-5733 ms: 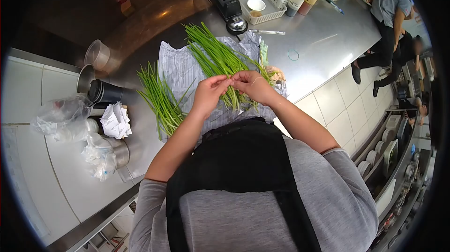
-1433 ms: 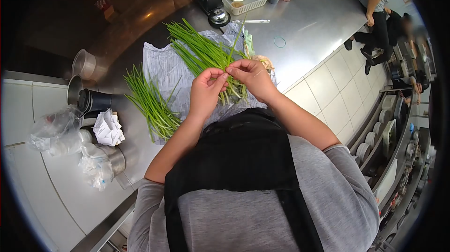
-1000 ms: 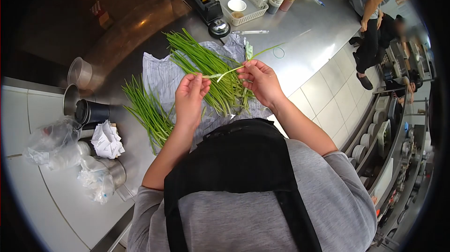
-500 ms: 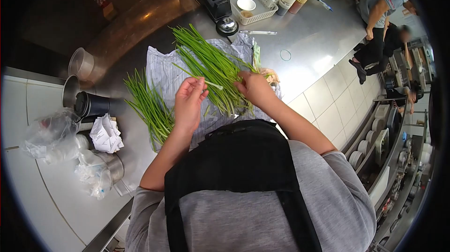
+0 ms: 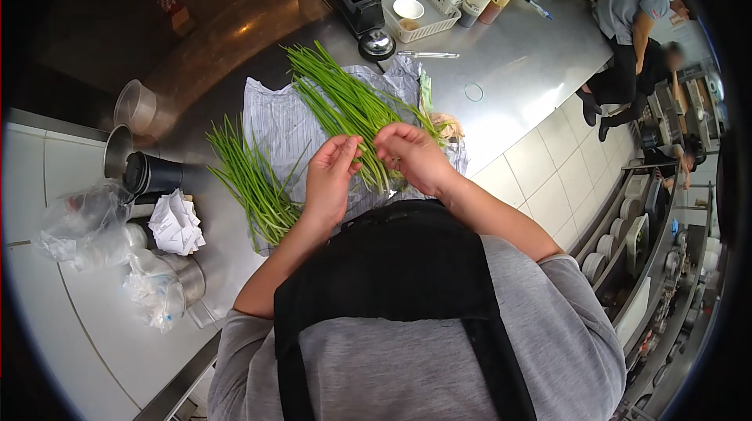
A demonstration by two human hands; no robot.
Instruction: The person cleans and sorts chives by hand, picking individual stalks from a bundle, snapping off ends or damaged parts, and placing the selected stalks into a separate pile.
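Note:
A large bunch of long green onions (image 5: 342,88) lies on a crumpled striped cloth (image 5: 266,112) on the metal counter. A second, smaller pile of green onions (image 5: 249,182) rests to the left, partly over the cloth's edge. My left hand (image 5: 332,174) is closed in a pinch on a single green onion stalk, most of it hidden by the fingers. Close beside it, above the root ends of the large bunch, my right hand (image 5: 419,159) has its fingers curled together; what they hold, if anything, is hidden.
Behind the bunch stand a tape dispenser (image 5: 356,2), a call bell (image 5: 377,44) and a white basket (image 5: 431,28). A pen (image 5: 429,54) and a rubber band (image 5: 473,92) lie rightward. Left are a dark cup (image 5: 157,174) and plastic bags (image 5: 82,225). A person (image 5: 633,10) stands far right.
My right hand has lifted off the bunch and come left, close to my left hand. My left hand has shifted slightly right and down, and its stalk's pale end no longer shows.

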